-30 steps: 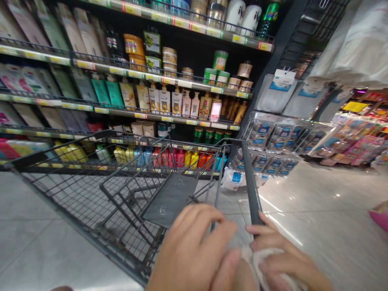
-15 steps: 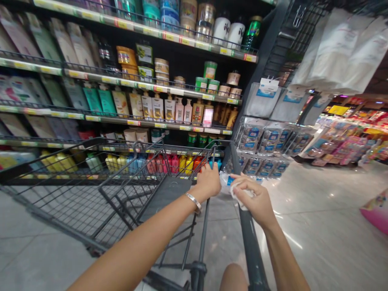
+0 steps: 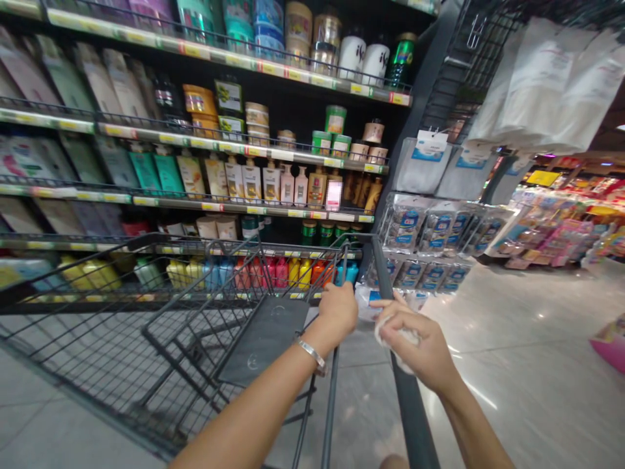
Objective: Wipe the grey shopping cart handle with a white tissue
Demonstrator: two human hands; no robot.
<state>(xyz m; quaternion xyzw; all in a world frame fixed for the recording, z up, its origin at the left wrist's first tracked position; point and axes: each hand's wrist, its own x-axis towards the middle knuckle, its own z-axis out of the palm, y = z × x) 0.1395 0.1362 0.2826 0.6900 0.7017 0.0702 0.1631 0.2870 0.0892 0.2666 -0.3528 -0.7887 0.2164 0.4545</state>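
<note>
A dark grey shopping cart (image 3: 273, 332) stands in front of me, its wire basket reaching off to the left. My left hand (image 3: 338, 307), with a silver bracelet on the wrist, is closed around a metal bar at the cart's handle end. A white crumpled cloth or tissue (image 3: 398, 335) is pinched in my right hand (image 3: 420, 342), pressed against the cart's handle (image 3: 413, 404). The fold-down seat panel (image 3: 266, 339) lies inside the cart, left of my left wrist.
Shelves (image 3: 195, 133) of bottles and jars rise just beyond the cart. Packaged goods (image 3: 439, 228) and white plastic bags (image 3: 541, 85) hang at the right end. Tiled floor (image 3: 522, 352) stretches to the right, with a pink package (image 3: 610, 345) at the edge.
My right hand and the white cloth have slid slightly along the handle towards me. The left hand keeps its hold on the bar. The view has shifted a little, so the scene sits lower.
</note>
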